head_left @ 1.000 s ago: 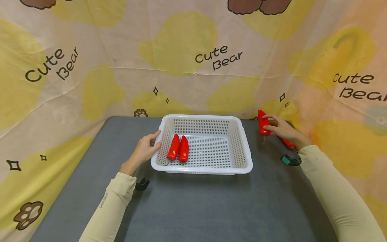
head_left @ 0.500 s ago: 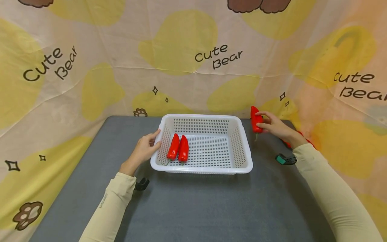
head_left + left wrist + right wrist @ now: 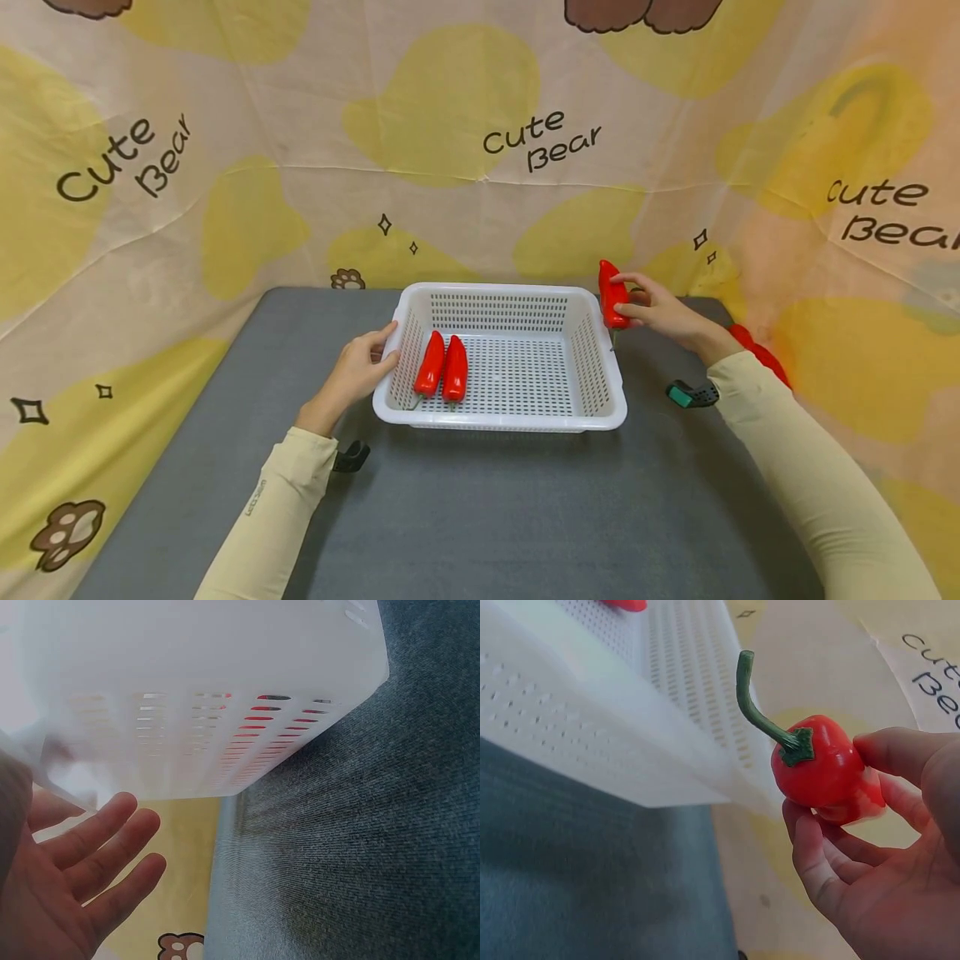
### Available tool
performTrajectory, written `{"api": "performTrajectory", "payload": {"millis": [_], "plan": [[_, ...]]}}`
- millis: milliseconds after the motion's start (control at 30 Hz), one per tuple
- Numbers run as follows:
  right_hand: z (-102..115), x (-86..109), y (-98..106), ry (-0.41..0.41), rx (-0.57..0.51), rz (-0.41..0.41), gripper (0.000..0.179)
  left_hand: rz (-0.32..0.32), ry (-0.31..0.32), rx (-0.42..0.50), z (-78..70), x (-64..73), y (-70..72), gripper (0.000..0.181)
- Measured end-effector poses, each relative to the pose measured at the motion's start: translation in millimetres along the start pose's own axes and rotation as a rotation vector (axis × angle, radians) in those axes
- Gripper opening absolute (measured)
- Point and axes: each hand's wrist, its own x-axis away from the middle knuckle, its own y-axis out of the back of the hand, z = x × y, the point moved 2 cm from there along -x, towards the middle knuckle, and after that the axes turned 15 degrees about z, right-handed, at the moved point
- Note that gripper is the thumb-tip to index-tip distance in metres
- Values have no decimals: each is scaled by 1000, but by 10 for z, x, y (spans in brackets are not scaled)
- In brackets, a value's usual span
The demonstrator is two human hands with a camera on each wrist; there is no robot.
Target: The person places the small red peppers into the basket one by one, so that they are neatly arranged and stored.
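A white perforated plastic basket [image 3: 498,422] stands on the table with two red peppers [image 3: 431,364] side by side in its left part. My left hand [image 3: 358,367] holds the basket's left rim, thumb and index finger at the edge. In the left wrist view its other fingers [image 3: 120,889] extend loosely outside the wall. With thumb and fingers, my right hand [image 3: 663,315] grips another red pepper [image 3: 611,298] just beyond the basket's right rim, its tip up. The right wrist view shows that pepper's curved green stem [image 3: 754,705] toward the camera.
More red [image 3: 761,354], likely peppers, shows at the right table edge, partly hidden by the right forearm. The dark grey table [image 3: 480,517] extends in front of the basket. A patterned cloth [image 3: 450,108] hangs behind and at both sides.
My right hand has carried the pepper leftward, from the table's back right up to the basket's right rim. The left hand and the basket have stayed in place.
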Motion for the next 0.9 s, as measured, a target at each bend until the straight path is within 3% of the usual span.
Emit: {"api": "performTrajectory", "payload": {"millis": [533, 900], "plan": [[225, -316, -194, 50, -11, 99, 58, -14, -42, -21, -9, -20, 15, 57], [372, -650, -489, 96, -59, 178, 61, -11, -31, -8, -2, -1, 5, 57]]}}
